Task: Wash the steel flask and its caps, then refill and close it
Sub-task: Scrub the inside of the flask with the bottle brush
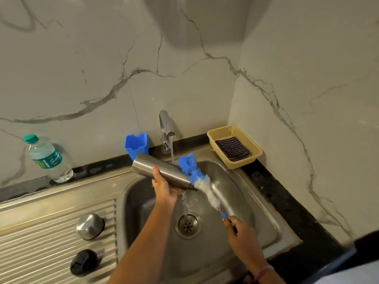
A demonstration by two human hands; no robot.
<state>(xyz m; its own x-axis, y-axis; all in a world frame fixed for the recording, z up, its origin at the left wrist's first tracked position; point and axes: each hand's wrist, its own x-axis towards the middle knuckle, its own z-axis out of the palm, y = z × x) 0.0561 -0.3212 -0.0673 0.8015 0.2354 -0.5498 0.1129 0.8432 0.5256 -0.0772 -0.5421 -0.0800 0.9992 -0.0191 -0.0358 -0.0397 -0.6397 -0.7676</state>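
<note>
Washing step, rinse: my left hand [164, 188] grips the steel flask [162, 171] tilted mouth-down, draining over the sink [256, 201], my right hand [239, 228] holding the bottle brush [196, 177] outside; next, caps.

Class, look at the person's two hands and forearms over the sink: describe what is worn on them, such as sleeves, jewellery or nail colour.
Both forearms are bare, with no sleeves in view. The left hand has an orange-painted thumbnail. The right hand wears a thin silver ring on one of its fingers, has an orange-painted nail, and a thin pinkish band circles its wrist.
</note>
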